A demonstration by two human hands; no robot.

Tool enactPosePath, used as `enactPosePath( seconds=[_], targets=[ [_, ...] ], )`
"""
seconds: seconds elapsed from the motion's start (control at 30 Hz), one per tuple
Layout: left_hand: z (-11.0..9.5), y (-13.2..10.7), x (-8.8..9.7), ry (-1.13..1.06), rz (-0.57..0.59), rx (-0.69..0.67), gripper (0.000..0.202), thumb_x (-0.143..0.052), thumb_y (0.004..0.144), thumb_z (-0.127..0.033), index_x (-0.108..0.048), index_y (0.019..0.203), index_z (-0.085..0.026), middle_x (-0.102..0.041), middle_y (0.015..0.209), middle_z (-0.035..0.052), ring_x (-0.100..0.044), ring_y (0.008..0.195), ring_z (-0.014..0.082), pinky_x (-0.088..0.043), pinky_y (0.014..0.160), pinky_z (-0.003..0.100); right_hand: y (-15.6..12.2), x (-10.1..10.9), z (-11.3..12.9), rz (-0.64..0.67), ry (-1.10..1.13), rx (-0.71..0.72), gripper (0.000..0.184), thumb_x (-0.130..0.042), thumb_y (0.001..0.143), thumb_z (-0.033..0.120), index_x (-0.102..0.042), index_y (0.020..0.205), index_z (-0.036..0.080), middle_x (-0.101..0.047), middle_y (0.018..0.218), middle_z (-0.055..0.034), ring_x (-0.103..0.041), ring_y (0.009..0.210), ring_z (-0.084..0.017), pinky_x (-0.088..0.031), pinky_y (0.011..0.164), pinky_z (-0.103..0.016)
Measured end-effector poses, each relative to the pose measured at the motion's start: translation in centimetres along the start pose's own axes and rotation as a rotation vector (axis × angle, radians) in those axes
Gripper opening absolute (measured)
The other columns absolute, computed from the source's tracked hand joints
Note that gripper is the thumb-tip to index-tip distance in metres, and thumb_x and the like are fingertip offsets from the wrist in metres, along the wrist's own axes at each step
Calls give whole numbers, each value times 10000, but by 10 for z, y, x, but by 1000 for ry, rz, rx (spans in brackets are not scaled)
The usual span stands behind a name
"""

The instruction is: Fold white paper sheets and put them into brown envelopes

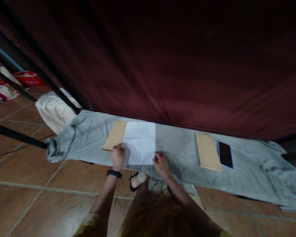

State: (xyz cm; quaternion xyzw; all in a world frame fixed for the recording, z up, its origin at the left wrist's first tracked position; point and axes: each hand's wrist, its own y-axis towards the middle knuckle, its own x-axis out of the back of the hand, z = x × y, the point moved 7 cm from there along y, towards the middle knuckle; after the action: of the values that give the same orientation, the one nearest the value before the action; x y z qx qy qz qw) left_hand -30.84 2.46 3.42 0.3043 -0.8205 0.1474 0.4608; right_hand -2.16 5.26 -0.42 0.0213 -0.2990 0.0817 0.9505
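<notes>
A white sheet of paper [140, 141] with fold creases lies on a grey cloth [177, 144] spread over the floor. My left hand [118, 156] pinches the sheet's near left corner, a black band on its wrist. My right hand [160, 164] grips the near right corner with curled fingers. Under the sheet's left side lies a brown envelope [115, 135], partly covered by the paper.
A second brown envelope [208, 150] and a dark phone [225, 154] lie on the cloth to the right. A dark red curtain [177, 65] hangs behind the cloth. Black metal bars [17, 135] and a striped cloth [53, 112] sit at left on the tiled floor.
</notes>
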Motion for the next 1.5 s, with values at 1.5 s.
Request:
enactPosePath(
  seconds=[1.5],
  targets=[
    [-166,-138,-92,34,193,-542,480,-471,920,-177,-553,1394,-164,-598,1309,168,-596,1165,284,-489,1013,445,-67,168,-111,-361,-201,49,390,-466,930,340,-634,1254,200,-655,1223,-159,-618,1155,-304,-511,1004,-525]
  ],
)
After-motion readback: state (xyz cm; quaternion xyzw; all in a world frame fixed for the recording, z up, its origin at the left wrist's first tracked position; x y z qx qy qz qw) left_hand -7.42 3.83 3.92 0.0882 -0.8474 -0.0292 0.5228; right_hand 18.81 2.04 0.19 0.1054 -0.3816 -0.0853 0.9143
